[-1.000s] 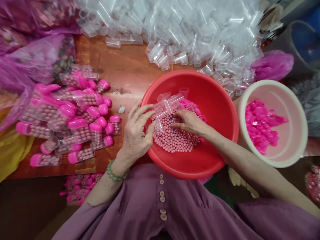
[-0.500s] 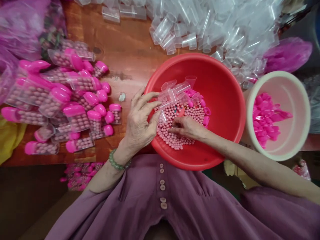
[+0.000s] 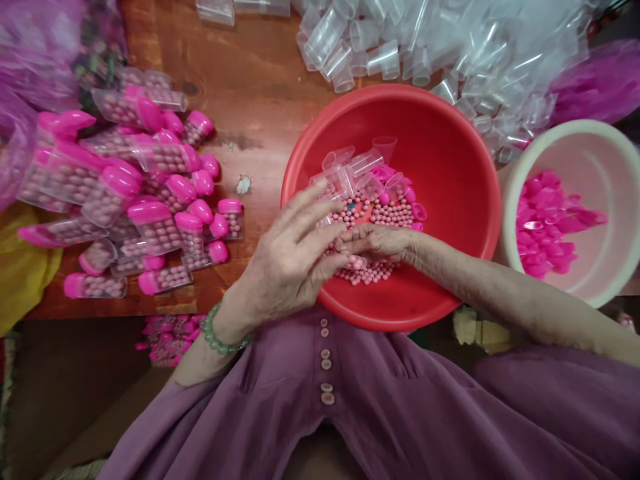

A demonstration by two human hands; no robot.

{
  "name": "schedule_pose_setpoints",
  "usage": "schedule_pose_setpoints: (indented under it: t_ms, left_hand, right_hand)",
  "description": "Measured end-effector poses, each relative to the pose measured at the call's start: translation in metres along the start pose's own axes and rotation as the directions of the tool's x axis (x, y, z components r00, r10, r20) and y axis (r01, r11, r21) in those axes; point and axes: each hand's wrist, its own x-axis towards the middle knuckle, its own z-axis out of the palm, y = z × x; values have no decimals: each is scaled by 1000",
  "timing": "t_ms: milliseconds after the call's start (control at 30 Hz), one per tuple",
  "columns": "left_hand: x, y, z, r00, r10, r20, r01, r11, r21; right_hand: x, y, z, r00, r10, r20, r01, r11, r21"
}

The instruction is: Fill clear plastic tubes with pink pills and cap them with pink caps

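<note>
The step in hand looks like filling a small clear plastic tube with pink candy beads point(image 3: 373, 267) from the red basin point(image 3: 450, 167) in the middle of the frame. The left hand point(image 3: 287, 263) hangs over the basin's near-left rim, its fingers point(image 3: 313, 217) spread and curled toward the right hand point(image 3: 380, 243), which lies palm down on the beads with its fingers pinched together. The two sets of fingertips meet just above the bead heap; whether a tube sits between them I cannot tell, since the hands hide it. More empty clear tubes point(image 3: 350, 170) lie on the beads at the far side of the heap. By my judgement the next move calls for a steady scoop or feed of beads into a tube mouth, then a pink cap from the cream bowl point(image 3: 510, 200) at the right edge. Filled, capped tubes point(image 3: 150, 193) are piled on the wooden surface point(image 3: 255, 100) at the left, and a large heap of empty tubes point(image 3: 450, 47) fills the upper right. Compared with half a second ago, the left hand has moved right and inward over the basin, the right hand has drawn toward it, and the view has shifted downward.
</note>
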Motion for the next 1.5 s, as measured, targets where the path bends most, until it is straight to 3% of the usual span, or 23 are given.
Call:
schedule_pose_setpoints:
  t_ms: [67, 133, 233, 333, 433, 533, 667, 767, 900, 1000, 1100, 1200, 1300, 1400, 1500]
  left_hand:
    - [1, 7, -2, 991, 55, 120, -53, 998, -12]
    - [4, 10, 0, 985, 55, 161, -61, 998, 28]
    - [12, 9, 7, 990, 22, 140, -28, 999, 38]
    - [23, 9, 12, 989, 23, 148, -8, 994, -105]
    - [30, 13, 14, 990, 67, 126, -33, 966, -255]
    - [31, 21, 20, 991, 114, 67, -90, 951, -295]
    - [28, 31, 29, 995, 100, 0, -98, 972, -213]
    - [28, 35, 33, 999, 46, -16, -48, 981, -189]
    - [32, 34, 35, 1000, 0, 11, 2, 976, -217]
    - [34, 33, 37, 998, -51, 45, 61, 965, -256]
    - [34, 34, 38, 981, -172, 95, 193, 929, -315]
    - [33, 38, 37, 942, -311, 123, 334, 857, -391]
    - [34, 42, 34, 921, -372, 113, 380, 799, -467]
    - [35, 42, 34, 927, -364, 92, 361, 796, -487]
    - [36, 39, 36, 897, -437, 66, 408, 761, -504]
  right_hand:
    - [-1, -5, -2, 996, -84, -20, 85, 996, 10]
    - [-2, -8, -4, 986, -166, -20, 166, 986, 19]
    - [-5, -9, -3, 964, -261, 57, 259, 965, 37]
    - [-10, -8, 1, 921, -369, 125, 361, 929, 82]
    - [-20, -6, 7, 885, -450, 118, 438, 891, 116]
    - [-34, -2, 12, 862, -504, 52, 498, 861, 104]
    - [-54, 3, 17, 822, -566, -60, 566, 824, -22]
    - [-69, 3, 20, 792, -598, -122, 560, 792, -243]
    - [-87, 2, 24, 694, -674, -252, 508, 707, -492]
    - [-93, 3, 27, 647, -721, -250, 539, 663, -519]
    - [-97, 7, 27, 618, -752, -228, 552, 622, -555]
    - [-104, 9, 15, 550, -788, -275, 427, 549, -719]
    - [-116, 7, -5, 470, -813, -345, 97, 435, -895]
    - [-125, 5, -24, 485, -765, -424, -282, 322, -904]
    - [-126, 5, -34, 530, -691, -491, -531, 181, -828]
